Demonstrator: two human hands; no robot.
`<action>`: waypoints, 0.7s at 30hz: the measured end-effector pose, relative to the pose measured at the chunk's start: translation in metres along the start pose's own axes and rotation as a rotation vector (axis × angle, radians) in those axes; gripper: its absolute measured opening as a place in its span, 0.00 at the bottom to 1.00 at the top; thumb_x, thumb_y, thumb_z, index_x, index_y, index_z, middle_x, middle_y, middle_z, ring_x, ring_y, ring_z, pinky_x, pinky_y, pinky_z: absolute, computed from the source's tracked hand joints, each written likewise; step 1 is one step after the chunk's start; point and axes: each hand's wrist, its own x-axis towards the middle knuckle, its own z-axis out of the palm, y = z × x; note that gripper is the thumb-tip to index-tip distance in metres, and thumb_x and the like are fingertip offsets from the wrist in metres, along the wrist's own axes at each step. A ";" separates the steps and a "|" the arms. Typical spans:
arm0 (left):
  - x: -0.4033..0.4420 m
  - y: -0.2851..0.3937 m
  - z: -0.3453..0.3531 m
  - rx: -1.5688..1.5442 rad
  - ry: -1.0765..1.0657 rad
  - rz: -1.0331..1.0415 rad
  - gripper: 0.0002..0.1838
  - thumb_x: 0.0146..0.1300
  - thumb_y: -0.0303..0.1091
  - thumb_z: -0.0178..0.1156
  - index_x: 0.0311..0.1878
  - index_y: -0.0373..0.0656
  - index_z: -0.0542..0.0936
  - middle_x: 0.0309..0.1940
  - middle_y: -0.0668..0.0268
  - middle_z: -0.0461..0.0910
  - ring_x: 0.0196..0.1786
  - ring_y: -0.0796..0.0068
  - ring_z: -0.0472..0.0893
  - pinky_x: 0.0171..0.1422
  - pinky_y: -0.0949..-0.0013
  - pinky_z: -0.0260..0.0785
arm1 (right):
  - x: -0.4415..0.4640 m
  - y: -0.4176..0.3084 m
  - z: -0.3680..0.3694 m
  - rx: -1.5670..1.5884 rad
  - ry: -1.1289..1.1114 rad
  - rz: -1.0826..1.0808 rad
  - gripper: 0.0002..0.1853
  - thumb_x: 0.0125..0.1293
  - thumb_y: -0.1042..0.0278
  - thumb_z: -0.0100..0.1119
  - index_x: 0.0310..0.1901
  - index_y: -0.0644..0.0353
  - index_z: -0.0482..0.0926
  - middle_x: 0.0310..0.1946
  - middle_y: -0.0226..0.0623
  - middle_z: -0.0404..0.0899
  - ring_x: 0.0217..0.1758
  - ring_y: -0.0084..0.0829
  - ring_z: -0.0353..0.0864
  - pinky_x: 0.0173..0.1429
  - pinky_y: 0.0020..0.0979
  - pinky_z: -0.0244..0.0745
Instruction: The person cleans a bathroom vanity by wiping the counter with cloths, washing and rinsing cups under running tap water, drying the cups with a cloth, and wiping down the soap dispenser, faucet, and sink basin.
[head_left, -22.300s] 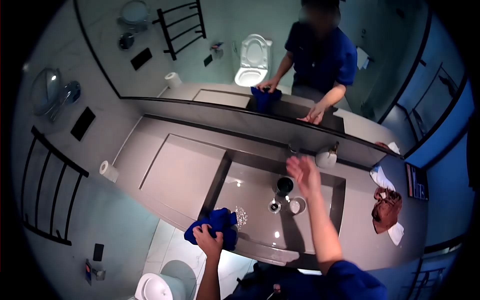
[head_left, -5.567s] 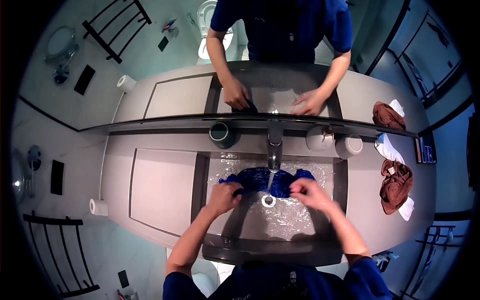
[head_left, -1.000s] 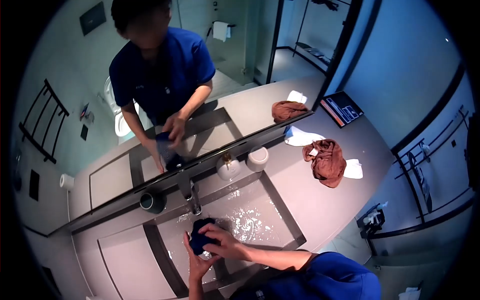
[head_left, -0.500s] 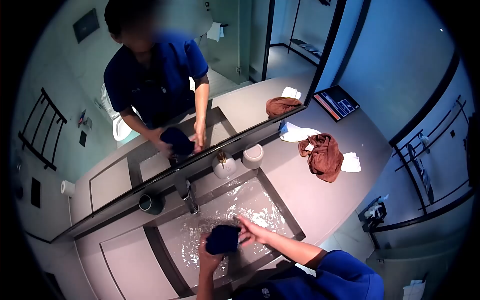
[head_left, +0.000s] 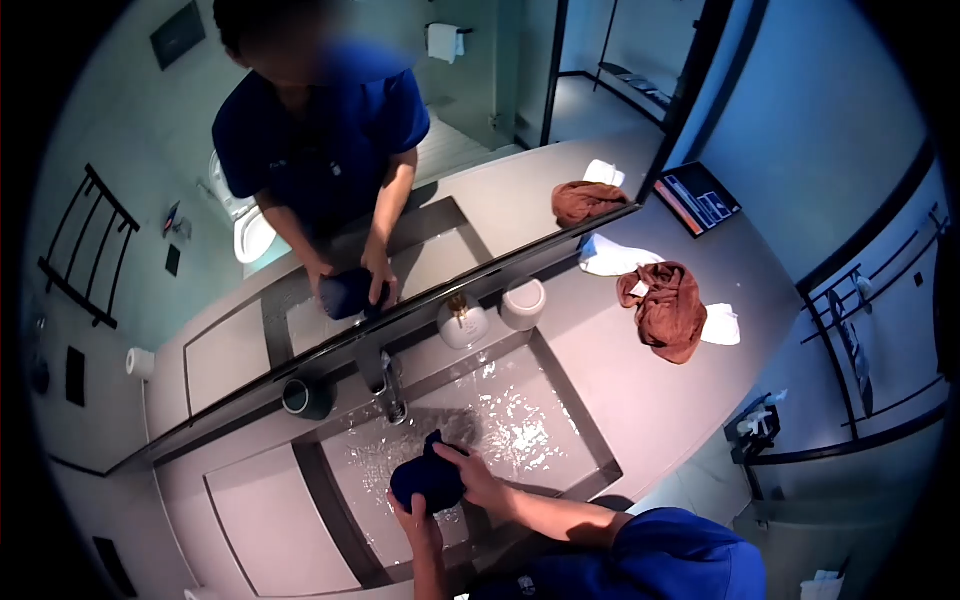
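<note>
A broad mirror (head_left: 455, 190) spans the wall, doubling a person in dark blue at work over the wash area. Below it runs a pale surface (head_left: 690, 410), and set into that a rectangular basin (head_left: 573, 400), its floor wet and glinting. A crumpled brown cloth (head_left: 668, 318) lies on the surface to the basin's right, one white cloth (head_left: 615, 258) beyond it and another white piece (head_left: 721, 325) at its right edge, seemingly parked there away from the wet. Over the basin, toward its near left side, a dark blue cloth (head_left: 425, 482) is held in a compact bundle, a position that likely lets drips fall inside the walls. The right hand (head_left: 482, 480) closes on the bundle's right side, its fingers pressed against the fabric. The left hand (head_left: 420, 527) supports it from the near left, thumb over the near face and fingers curled along the edge; the paired grip appears to keep the folds gathered. Behind the basin, a soap dispenser (head_left: 463, 325) stands within reach, just beside a pale cup (head_left: 522, 303). The faucet (head_left: 388, 385) leans over the water; whether it runs is unclear. A dark cup (head_left: 305, 399) sits farther left, outside the basin.
</note>
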 end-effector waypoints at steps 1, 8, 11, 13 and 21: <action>0.010 -0.011 -0.015 0.038 0.027 -0.028 0.31 0.64 0.49 0.63 0.62 0.40 0.69 0.53 0.58 0.76 0.56 0.59 0.78 0.63 0.57 0.72 | 0.011 0.008 0.001 -0.108 0.054 0.005 0.23 0.62 0.67 0.64 0.59 0.60 0.76 0.50 0.39 0.81 0.54 0.32 0.78 0.61 0.34 0.70; 0.022 0.015 -0.007 -0.378 -0.127 -0.219 0.24 0.61 0.44 0.60 0.55 0.37 0.75 0.49 0.54 0.81 0.53 0.57 0.80 0.63 0.55 0.73 | 0.001 0.022 0.020 -0.199 0.154 0.045 0.13 0.64 0.59 0.64 0.44 0.59 0.83 0.38 0.31 0.83 0.45 0.23 0.80 0.52 0.27 0.73; 0.031 0.024 -0.003 -0.122 -0.183 -0.034 0.18 0.54 0.34 0.65 0.45 0.36 0.73 0.42 0.52 0.81 0.48 0.56 0.81 0.60 0.59 0.74 | 0.006 0.037 -0.018 -0.524 0.004 -0.258 0.17 0.65 0.58 0.64 0.51 0.58 0.80 0.44 0.33 0.81 0.48 0.25 0.79 0.54 0.29 0.73; 0.031 0.024 0.004 -0.046 -0.164 -0.028 0.17 0.52 0.32 0.66 0.42 0.37 0.72 0.40 0.53 0.80 0.46 0.61 0.81 0.55 0.62 0.75 | 0.020 0.064 -0.048 -0.300 0.003 -0.073 0.17 0.69 0.58 0.59 0.55 0.56 0.76 0.50 0.36 0.78 0.54 0.28 0.78 0.57 0.31 0.74; 0.024 0.029 0.039 -0.171 -0.050 0.003 0.30 0.54 0.29 0.65 0.62 0.33 0.72 0.49 0.56 0.79 0.47 0.60 0.82 0.56 0.60 0.77 | 0.006 0.016 -0.019 0.425 -0.061 0.371 0.14 0.72 0.52 0.54 0.49 0.51 0.79 0.51 0.33 0.80 0.51 0.32 0.81 0.60 0.35 0.75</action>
